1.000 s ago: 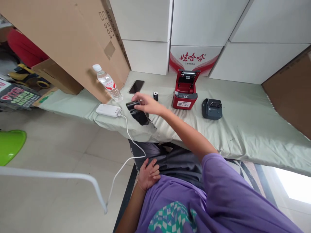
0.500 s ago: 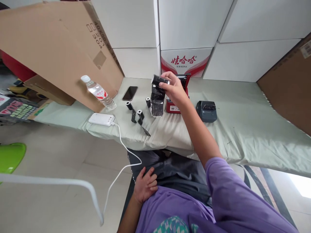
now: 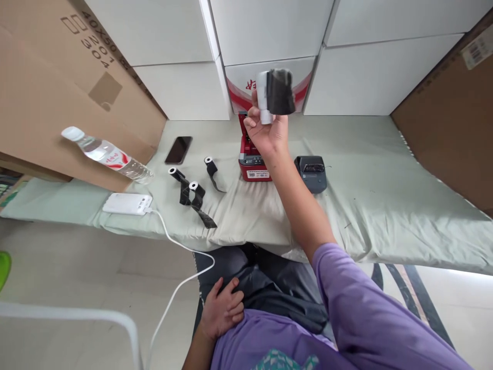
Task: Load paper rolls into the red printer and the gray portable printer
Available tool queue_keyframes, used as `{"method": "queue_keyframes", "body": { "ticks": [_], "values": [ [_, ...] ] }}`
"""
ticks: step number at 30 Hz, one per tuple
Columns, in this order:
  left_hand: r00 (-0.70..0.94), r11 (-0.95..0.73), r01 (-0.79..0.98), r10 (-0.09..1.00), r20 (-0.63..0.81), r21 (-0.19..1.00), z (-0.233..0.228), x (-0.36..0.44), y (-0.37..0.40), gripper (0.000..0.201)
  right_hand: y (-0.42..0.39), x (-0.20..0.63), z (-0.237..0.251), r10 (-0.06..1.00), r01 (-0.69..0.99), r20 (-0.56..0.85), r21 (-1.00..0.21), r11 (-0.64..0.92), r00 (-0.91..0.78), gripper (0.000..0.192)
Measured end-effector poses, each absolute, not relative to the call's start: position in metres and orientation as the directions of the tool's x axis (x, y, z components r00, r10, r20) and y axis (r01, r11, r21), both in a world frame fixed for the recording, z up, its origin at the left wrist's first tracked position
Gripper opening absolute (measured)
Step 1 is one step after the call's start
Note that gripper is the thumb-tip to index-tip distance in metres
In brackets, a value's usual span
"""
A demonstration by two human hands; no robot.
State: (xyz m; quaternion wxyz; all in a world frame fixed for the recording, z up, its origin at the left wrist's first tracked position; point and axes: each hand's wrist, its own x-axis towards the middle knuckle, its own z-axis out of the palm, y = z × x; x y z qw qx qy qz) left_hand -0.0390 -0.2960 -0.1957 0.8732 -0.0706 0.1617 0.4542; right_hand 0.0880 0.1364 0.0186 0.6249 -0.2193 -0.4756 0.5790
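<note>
My right hand [image 3: 265,131] is raised above the table and grips a small roll [image 3: 275,92] with a white core and black film hanging from it. It hovers over a red printer [image 3: 252,164] whose lid stands open. My left hand [image 3: 221,311] rests on my lap, fingers loosely apart, holding nothing. Three more small black rolls [image 3: 192,190] with loose tails lie on the green cloth left of the printer.
A dark grey printer [image 3: 311,172] sits right of the red one. A phone [image 3: 178,149], a lying water bottle [image 3: 106,154] and a white power bank [image 3: 127,204] with cable are at the left. Cardboard [image 3: 57,87] leans at left; white boxes [image 3: 269,31] line the back.
My right hand lifted one roll from the cloth near the power bank, carried it right and up over the red printer. The other rolls stayed on the cloth. The left hand stayed on my lap.
</note>
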Motion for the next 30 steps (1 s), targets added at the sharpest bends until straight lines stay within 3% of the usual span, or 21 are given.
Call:
{"method": "queue_keyframes", "body": {
  "ticks": [5, 9, 13, 16, 22, 27, 30],
  "values": [
    [0.551, 0.597, -0.802, 0.760, -0.345, 0.036, -0.192, -0.033, -0.294, 0.042, 0.142, 0.095, 0.015, 0.898, -0.370, 0.389, -0.881, 0.296, -0.208, 0.065],
    [0.579, 0.623, -0.781, 0.745, -0.331, 0.038, -0.192, -0.030, -0.291, 0.045, 0.144, 0.099, 0.016, 0.881, -0.350, 0.408, -0.882, 0.314, -0.238, 0.069],
    [0.619, 0.661, -0.749, 0.721, -0.311, 0.041, -0.192, -0.027, -0.286, 0.048, 0.143, 0.103, 0.019, 0.890, -0.255, 0.386, -0.911, 0.325, -0.244, 0.054],
    [0.638, 0.684, -0.728, 0.702, -0.316, 0.050, -0.190, -0.023, -0.284, 0.048, 0.140, 0.108, 0.023, 0.874, -0.203, 0.389, -0.918, 0.341, -0.290, 0.054],
    [0.646, 0.711, -0.700, 0.674, -0.358, 0.075, -0.183, -0.016, -0.284, 0.045, 0.143, 0.116, 0.019, 0.861, -0.411, 0.431, -0.860, 0.302, -0.268, 0.075],
    [0.626, 0.688, -0.722, 0.694, -0.356, 0.071, -0.183, -0.016, -0.285, 0.044, 0.151, 0.121, 0.011, 0.889, -0.523, 0.407, -0.815, 0.249, -0.211, 0.073],
    [0.615, 0.679, -0.731, 0.700, -0.363, 0.070, -0.183, -0.016, -0.285, 0.044, 0.155, 0.122, 0.009, 0.928, -0.532, 0.343, -0.818, 0.219, -0.145, 0.061]
  ]
}}
